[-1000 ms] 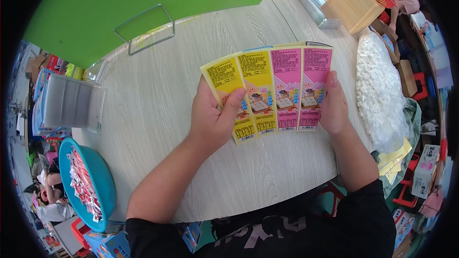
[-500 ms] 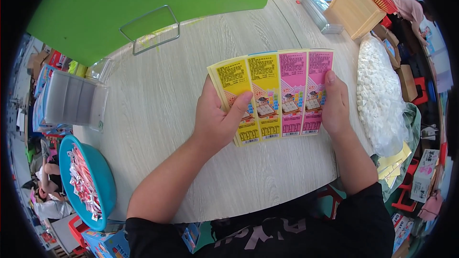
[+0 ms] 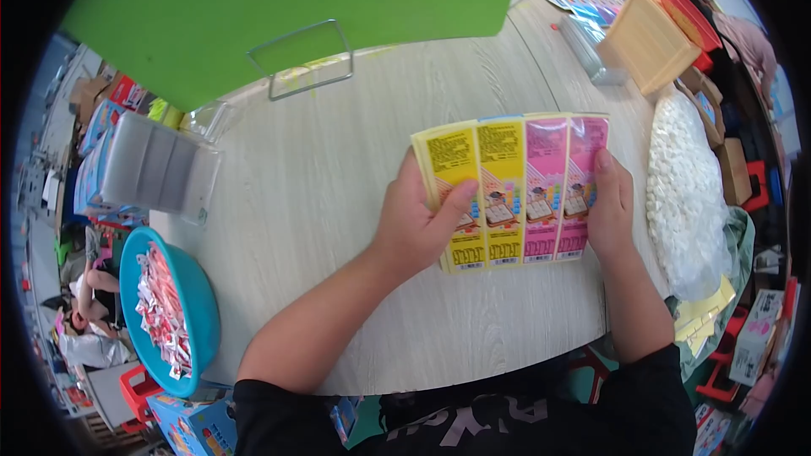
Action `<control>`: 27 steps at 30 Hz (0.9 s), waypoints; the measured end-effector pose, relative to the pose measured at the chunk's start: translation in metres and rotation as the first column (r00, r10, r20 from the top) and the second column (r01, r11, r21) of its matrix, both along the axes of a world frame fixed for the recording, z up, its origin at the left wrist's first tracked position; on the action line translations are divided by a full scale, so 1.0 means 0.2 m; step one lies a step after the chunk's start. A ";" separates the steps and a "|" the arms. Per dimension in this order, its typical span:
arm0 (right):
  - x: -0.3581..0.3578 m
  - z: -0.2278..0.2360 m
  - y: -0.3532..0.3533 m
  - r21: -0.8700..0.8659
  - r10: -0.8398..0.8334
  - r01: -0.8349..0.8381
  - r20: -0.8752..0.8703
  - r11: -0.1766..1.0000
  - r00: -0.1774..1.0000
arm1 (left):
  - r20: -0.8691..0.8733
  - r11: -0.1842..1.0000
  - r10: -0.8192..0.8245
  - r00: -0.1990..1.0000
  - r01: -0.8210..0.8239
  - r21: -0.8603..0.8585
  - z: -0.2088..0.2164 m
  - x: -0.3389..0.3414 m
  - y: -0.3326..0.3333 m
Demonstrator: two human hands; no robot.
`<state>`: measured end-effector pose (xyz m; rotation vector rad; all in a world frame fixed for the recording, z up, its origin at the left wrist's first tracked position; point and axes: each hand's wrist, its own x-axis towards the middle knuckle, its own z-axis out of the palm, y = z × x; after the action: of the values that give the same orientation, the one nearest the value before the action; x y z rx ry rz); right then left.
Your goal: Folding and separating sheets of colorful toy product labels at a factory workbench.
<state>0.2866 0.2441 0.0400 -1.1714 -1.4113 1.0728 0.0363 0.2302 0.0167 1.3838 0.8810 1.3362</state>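
Above the middle of the table, a stack of printed card sheets point(image 3: 545, 194) is held between my two hands. Its top sheet has two yellow strips on the left and two pink ones on the right, each with a small picture and a barcode at the foot. My left hand point(image 3: 422, 215) grips the left edge, thumb lying across the yellow front and fingers hidden behind. On the right edge, my right hand point(image 3: 610, 203) closes with its thumb at the pink strip. Several layers show along the left and top edges, and the surface shines at the upper right.
A green board point(image 3: 296, 8) with a wire stand point(image 3: 351, 76) rises at the back. Clear plastic trays point(image 3: 156, 165) stand left, above a turquoise basin point(image 3: 203, 312) of small wrapped packets. On the right lie a bag of white pieces point(image 3: 688, 194), a wooden tray point(image 3: 646, 42) and clear cases point(image 3: 591, 51).
The whole view has shifted, so table and surroundings appear further right and lower. My hands still grip the card sheets, whose top right now catches a glare.
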 end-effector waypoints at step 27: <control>-0.05 0.05 0.01 -0.288 0.318 -0.229 0.318 0.930 0.893 | -0.729 1.000 -0.016 0.685 0.018 -0.005 0.05 -0.02 0.05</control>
<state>0.2773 0.2470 0.0494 -1.4288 -1.8132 1.3056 0.0326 0.2395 0.0262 1.9682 1.3778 0.7255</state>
